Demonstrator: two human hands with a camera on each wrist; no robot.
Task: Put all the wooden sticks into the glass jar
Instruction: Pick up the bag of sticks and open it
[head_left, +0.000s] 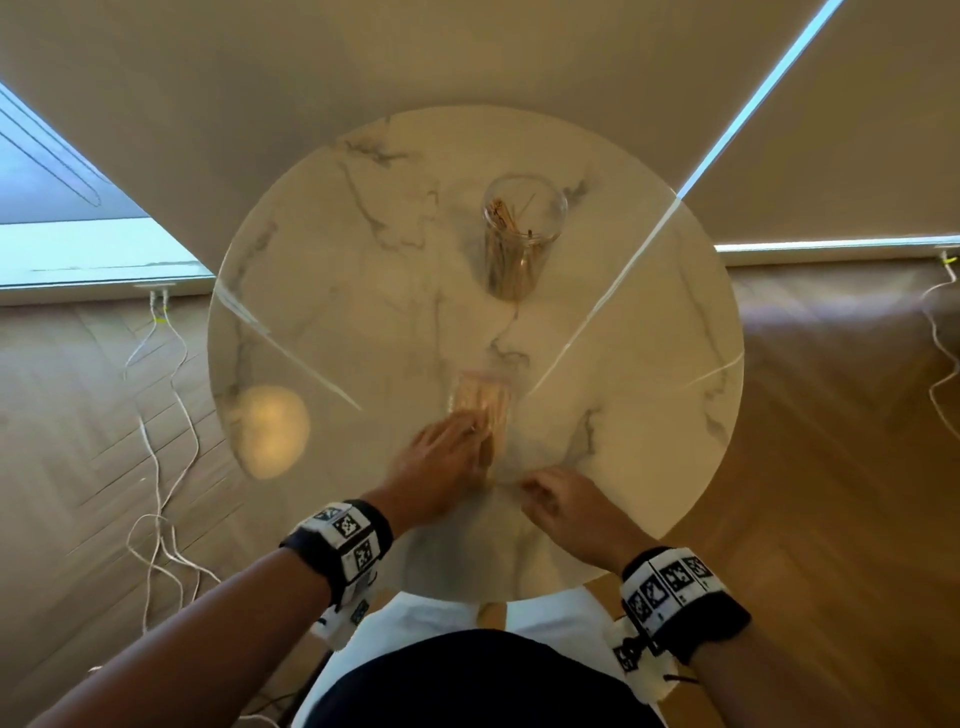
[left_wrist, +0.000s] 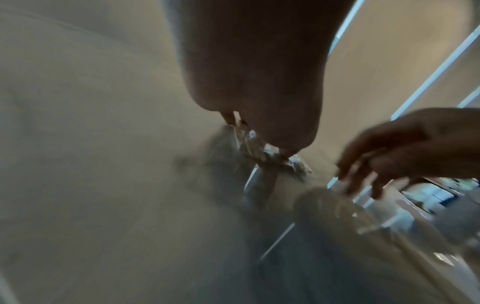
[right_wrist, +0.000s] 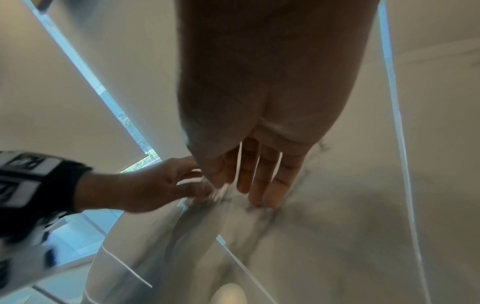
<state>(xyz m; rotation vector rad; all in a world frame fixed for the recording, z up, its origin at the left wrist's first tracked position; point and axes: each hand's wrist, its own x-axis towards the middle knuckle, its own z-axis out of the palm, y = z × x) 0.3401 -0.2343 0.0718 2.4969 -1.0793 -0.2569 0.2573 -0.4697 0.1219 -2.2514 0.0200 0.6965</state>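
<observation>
Jar upright at far side of table, some sticks already in it. More sticks in a clear packet, near edge. Left hand on the packet, fingers seemingly curled on it. Right hand just beside, fingers loose, empty. Step: fetching sticks. Next: extract a bunch, carry it to jar.

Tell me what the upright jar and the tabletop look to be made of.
Glass jar: clear glass or possibly clear plastic; the wooden sticks inside show through its wall. Round tabletop: glossy, marble-look, white with grey veins and mirror-like window reflections; real stone or a laminate cannot be told.
</observation>
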